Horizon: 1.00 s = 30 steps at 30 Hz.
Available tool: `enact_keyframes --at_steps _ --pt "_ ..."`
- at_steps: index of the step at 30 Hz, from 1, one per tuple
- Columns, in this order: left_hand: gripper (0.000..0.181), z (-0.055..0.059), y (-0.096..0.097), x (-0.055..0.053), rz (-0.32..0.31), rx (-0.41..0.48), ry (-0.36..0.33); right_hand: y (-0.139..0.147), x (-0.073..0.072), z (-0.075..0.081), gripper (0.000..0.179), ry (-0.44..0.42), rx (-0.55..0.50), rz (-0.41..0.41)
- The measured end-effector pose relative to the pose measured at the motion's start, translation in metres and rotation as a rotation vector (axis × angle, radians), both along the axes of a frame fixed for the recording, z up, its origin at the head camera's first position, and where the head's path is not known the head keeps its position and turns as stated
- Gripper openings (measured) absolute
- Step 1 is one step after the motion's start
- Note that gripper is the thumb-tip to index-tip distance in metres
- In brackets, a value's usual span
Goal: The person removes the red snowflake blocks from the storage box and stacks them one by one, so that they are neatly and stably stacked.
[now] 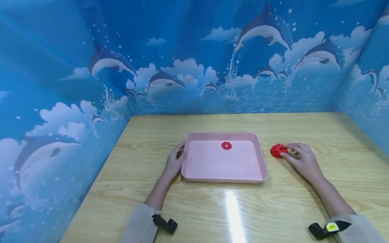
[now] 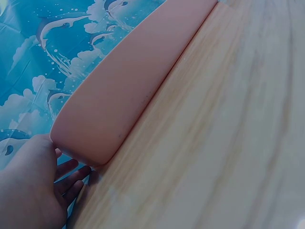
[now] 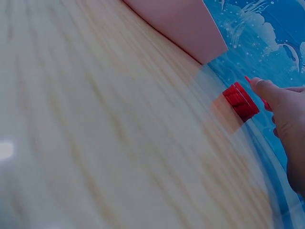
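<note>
A shallow pink tray [image 1: 225,168] lies on the table, with one red notched disc [image 1: 226,145] flat inside it near the back wall. At the tray's left side my left hand [image 1: 175,162] rests against the outer wall; in the left wrist view its fingers [image 2: 71,183] lie loosely beside the tray's corner. To the right of the tray, my right hand [image 1: 304,161] pinches a red notched disc [image 3: 249,80] between thumb and fingers. Just beside that disc is a pile of similar red discs [image 1: 276,151], seen as a short stack in the right wrist view.
The wooden table [image 1: 152,135] meets a blue dolphin-print backdrop [image 1: 188,91] at its back and sides. A bright light reflection [image 1: 233,212] shows on the wood in front of the tray. Both sleeves carry a black wrist device [image 1: 325,229].
</note>
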<state>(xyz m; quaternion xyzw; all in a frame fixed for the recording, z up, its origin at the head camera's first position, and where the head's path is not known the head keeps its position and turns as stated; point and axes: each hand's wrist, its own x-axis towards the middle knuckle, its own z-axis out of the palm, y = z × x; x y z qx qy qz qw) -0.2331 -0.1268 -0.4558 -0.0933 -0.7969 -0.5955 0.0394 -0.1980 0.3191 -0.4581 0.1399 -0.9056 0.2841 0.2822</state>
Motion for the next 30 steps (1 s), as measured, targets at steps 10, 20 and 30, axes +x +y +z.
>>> enact_keyframes --at_steps 10,20,30 --pt "0.041 0.013 0.001 0.006 -0.023 0.021 0.003 -0.003 -0.001 0.001 0.028 -0.005 -0.015 0.004" --pt "0.041 0.035 0.006 0.02 -0.03 0.005 0.005 -0.003 -0.001 -0.002 0.027 -0.004 -0.032 0.002" --pt "0.041 0.031 0.004 0.018 -0.036 -0.001 0.019 -0.002 -0.002 -0.004 0.027 -0.021 -0.037 -0.004"
